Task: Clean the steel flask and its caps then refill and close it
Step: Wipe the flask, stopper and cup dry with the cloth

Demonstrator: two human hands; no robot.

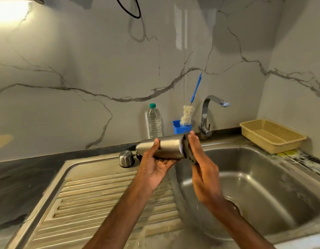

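Steel flask (166, 147) lies on its side in the air over the left rim of the sink (263, 177), gripped from below by your left hand (155, 164) with the thumb curled over the top. Your right hand (204, 169) presses a dark scrub pad (190, 157) against the flask's base with straight fingers. Just left of your left hand, a steel cap (126, 158) stands on the drainboard (101, 194).

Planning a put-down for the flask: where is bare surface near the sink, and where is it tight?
Free: the ribbed drainboard in front of the steel cap, left of the basin; also the dark counter left of the drainboard. Crowded: the back ledge, with water bottle, blue holder and tap; the yellow basket fills the right corner.
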